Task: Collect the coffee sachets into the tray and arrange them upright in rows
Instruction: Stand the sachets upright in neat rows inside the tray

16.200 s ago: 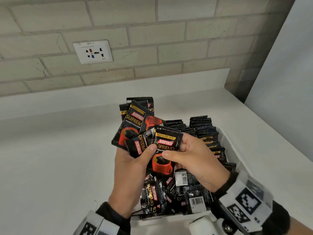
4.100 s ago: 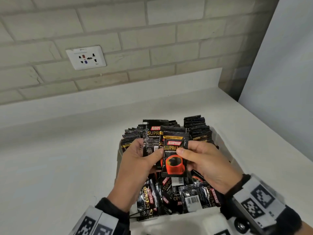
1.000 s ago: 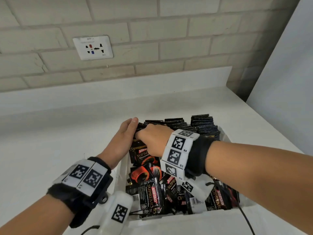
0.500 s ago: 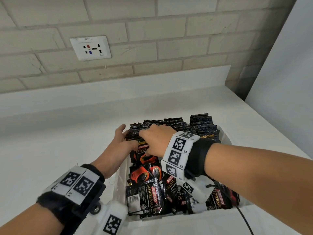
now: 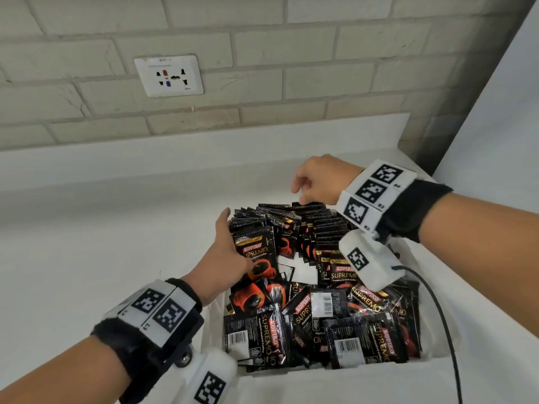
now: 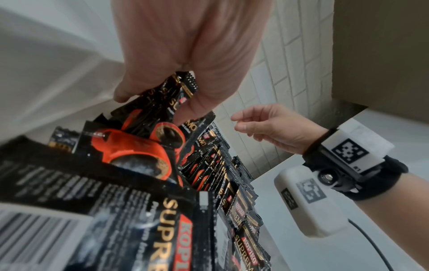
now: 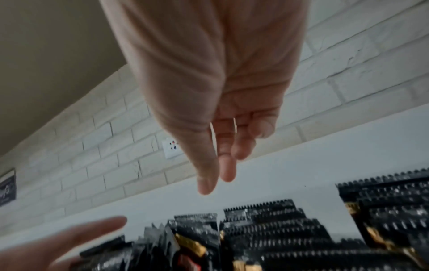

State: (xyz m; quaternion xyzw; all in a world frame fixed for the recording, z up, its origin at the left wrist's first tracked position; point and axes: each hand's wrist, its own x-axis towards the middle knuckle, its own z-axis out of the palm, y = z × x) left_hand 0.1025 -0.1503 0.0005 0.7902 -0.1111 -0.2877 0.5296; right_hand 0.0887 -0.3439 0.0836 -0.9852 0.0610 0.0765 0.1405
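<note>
A white tray [image 5: 350,377] holds black Kopiko coffee sachets. Upright rows [image 5: 320,225] fill its far half, and loose sachets [image 5: 320,325] lie piled flat in the near half. My left hand [image 5: 227,237] is at the tray's left side. It holds the left upright row [image 5: 256,252] between its fingers and thumb, which the left wrist view shows as the hand [image 6: 162,99] pinching that bunch. My right hand [image 5: 303,191] hovers above the far end of the rows with its fingers loosely hanging. In the right wrist view that hand [image 7: 218,174] holds nothing.
The tray sits on a white counter [image 5: 87,243] against a brick wall with a socket [image 5: 168,75]. A white panel [image 5: 495,126] rises on the right. A black cable [image 5: 437,310] from my right wrist unit trails over the tray's right rim.
My right hand has let go of the left row and risen back and to the right, above the rows. My left hand stays on the left row.
</note>
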